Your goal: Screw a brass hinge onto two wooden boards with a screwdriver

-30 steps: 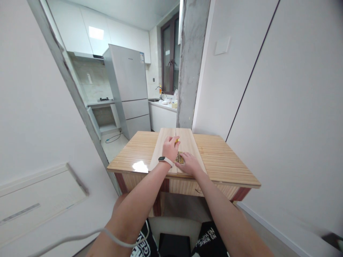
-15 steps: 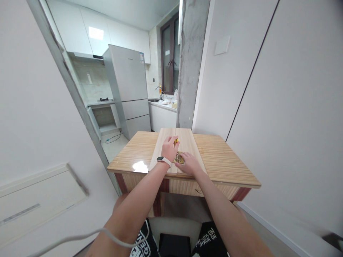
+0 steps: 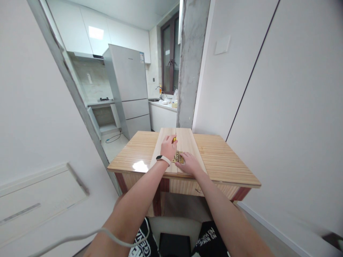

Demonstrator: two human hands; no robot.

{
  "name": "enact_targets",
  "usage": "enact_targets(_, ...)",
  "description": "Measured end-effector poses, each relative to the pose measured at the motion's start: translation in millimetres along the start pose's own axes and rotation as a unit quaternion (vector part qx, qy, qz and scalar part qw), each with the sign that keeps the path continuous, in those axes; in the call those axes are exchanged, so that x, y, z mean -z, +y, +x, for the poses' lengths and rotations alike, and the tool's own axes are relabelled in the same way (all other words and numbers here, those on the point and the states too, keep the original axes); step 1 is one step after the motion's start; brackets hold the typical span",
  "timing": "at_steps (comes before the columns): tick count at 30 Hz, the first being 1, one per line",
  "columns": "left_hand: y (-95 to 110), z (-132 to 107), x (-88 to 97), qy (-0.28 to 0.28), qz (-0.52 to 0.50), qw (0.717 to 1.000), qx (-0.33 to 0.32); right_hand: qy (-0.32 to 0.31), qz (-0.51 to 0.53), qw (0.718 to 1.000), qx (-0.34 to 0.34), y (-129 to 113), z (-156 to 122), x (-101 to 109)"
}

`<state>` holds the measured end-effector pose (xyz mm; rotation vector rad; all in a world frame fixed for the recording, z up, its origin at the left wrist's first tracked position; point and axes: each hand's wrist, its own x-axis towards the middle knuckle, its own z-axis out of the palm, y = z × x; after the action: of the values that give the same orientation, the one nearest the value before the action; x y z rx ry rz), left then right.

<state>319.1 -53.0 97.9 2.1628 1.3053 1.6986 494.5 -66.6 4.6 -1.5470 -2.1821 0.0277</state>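
Hinge (image 3: 179, 157) under flat right hand (image 3: 189, 163) — left grip (image 3: 168, 147) closed round yellow tool (image 3: 174, 139)

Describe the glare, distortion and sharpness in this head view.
Head view: a bright glare patch sits on the glossy table left of the hands, and a ceiling light reflects off the upper cabinets. The wide lens bends the door frame and walls outward. The centre is sharp; the brass hinge between left hand and right hand is small, its detail unclear.
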Motion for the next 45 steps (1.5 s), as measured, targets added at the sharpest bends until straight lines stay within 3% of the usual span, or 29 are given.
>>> enact_targets(9, -0.2, -3.3, 4.8, -0.027, -0.01, 0.999, -0.034, 0.0, -0.002, 1.0, 0.003, -1.9, -0.8, 2.9)
enact_targets(19, 1.7, -4.2, -2.5, -0.002, 0.029, 0.999, -0.019, -0.002, -0.001, 1.0, 0.0, -1.1, -0.6, 0.9)
enact_targets(30, -0.3, -2.1, 3.2, -0.027, -0.026, 0.999, -0.037, 0.005, -0.004, 1.0, 0.006, -0.5, -0.6, 0.7)
enact_targets(45, 4.3, -7.9, -5.3, 0.024, 0.05, 0.997, -0.056, 0.008, -0.003, 1.0, 0.008, -0.5, -1.2, -1.1)
